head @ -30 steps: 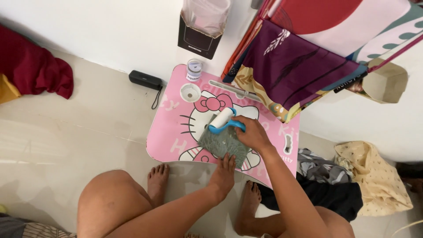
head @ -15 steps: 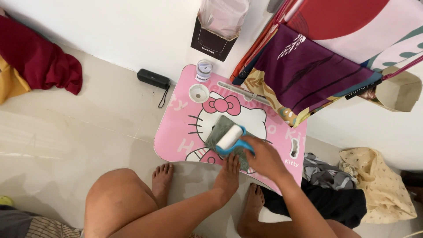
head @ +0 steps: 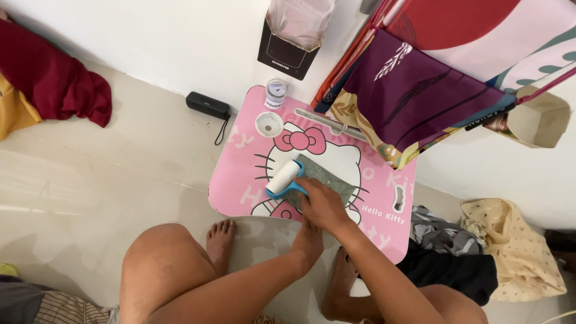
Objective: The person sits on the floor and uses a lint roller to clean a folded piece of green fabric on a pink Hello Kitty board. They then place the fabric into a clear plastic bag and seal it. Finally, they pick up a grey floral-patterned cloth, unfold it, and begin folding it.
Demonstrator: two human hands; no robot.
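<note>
A pink lap table [head: 240, 174] with a cartoon cat print stands on the floor in front of my legs. On it lies a flat grey-green cloth [head: 333, 174]. My right hand [head: 324, 204] grips the blue handle of a white lint roller [head: 284, 177], whose roll rests at the cloth's left edge. My left hand [head: 308, 243] lies below it at the table's near edge, fingers closed against the edge, just under my right hand.
A small lidded jar [head: 276, 93] and a white round lid [head: 269, 124] sit at the table's far left. A black speaker [head: 207, 105] lies on the floor. Clothes hang on a rack [head: 420, 90]; a red cloth [head: 54, 78] lies left, a clothes pile [head: 444, 237] right.
My right hand has run the roller across the cloth, from its far part toward its left near edge. My left hand stays at the table's near edge.
</note>
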